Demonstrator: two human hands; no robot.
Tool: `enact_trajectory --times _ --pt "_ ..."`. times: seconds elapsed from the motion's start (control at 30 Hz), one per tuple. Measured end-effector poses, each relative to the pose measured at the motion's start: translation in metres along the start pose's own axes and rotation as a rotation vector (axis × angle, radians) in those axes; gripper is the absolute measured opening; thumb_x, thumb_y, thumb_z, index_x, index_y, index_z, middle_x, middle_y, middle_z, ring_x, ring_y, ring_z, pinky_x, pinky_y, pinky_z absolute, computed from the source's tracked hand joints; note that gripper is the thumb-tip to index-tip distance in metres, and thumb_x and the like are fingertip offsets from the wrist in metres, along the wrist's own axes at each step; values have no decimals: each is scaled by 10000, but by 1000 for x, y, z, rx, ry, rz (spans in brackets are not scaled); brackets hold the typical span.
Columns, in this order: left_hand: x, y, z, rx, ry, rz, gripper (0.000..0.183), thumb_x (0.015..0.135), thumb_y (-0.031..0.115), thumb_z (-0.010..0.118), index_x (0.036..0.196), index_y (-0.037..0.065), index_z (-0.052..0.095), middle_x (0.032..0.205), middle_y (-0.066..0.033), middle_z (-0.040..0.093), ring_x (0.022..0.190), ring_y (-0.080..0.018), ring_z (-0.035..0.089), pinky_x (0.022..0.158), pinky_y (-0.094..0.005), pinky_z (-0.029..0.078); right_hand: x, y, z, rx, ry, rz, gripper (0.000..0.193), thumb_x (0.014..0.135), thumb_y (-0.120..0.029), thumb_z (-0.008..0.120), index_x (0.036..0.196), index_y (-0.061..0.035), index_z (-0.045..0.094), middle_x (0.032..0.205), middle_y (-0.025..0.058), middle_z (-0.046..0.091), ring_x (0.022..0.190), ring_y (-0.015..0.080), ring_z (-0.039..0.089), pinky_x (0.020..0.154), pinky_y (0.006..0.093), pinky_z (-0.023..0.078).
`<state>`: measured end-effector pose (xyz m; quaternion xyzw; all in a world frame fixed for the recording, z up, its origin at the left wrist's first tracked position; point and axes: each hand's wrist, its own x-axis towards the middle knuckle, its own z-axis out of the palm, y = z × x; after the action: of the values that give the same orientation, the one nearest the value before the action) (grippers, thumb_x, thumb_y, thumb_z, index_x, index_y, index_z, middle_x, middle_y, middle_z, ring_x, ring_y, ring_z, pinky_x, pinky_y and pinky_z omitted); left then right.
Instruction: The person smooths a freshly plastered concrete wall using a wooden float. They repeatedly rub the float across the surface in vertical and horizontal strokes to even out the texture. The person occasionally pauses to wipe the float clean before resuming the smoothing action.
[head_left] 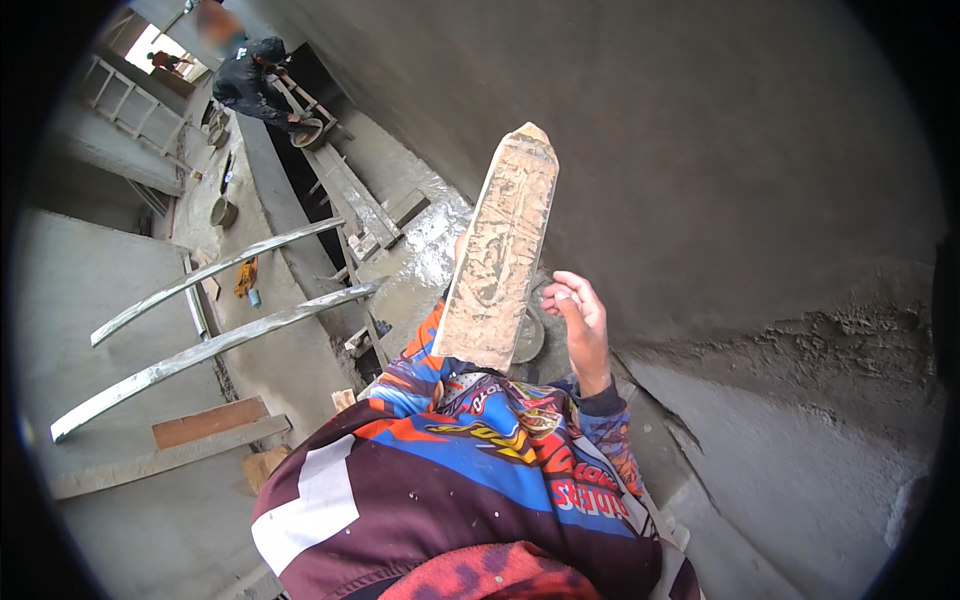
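Observation:
A long wooden plastering float (pixel 497 240) with a pointed far end stands up in front of me, its pale face smeared with grey mortar. My left hand (pixel 460 246) grips it from behind; only a sliver of skin shows past the board's left edge, and the fingers are hidden. To the right of the float, my right hand (pixel 583 322) is raised with loosely curled fingers apart and nothing in it. Partly covered by the float, a round grey bucket (pixel 531 338) sits below, between the board and my right hand.
A wet, grey plastered wall (pixel 720 150) rises on the right, with a rough patch (pixel 850 345) low down. Two long pale bars (pixel 210 345) jut out at left. Planks (pixel 350 195) lie ahead beside a dark gap. Farther off, a person (pixel 255 85) bends over a bucket (pixel 307 132).

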<state>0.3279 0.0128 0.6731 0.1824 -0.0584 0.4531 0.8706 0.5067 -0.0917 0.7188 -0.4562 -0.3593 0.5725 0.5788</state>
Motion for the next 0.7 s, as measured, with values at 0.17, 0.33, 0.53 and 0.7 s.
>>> enact_trajectory --times 0.17,0.33,0.53,0.7 --pt "-6 6 18 16 -11 5 483 954 257 484 1296 -84 523 1205 -240 636 1054 -337 664 945 -471 536 -4 10 1 29 -40 22 344 979 -173 536 1251 37 525 1025 75 639 909 138 616 825 273 466" --pt "-10 7 25 24 -14 21 481 959 254 481 1304 -79 517 1218 -238 631 1066 -336 659 954 -470 531 -4 12 -5 46 -15 47 339 981 -175 532 1245 38 531 1025 78 641 907 141 618 820 270 467" --pt "-12 14 38 15 -28 36 479 965 252 478 1315 -74 510 1232 -234 624 1081 -334 653 964 -470 525 -7 23 3 57 -55 104 344 974 -169 531 1242 48 532 1018 77 639 909 145 616 839 285 472" --pt "-7 13 39 -21 -59 35 477 969 249 475 1323 -70 504 1244 -232 619 1094 -333 648 972 -470 520 -8 30 8 50 -92 108 340 974 -159 523 1234 58 535 1037 83 638 930 149 616 858 284 473"
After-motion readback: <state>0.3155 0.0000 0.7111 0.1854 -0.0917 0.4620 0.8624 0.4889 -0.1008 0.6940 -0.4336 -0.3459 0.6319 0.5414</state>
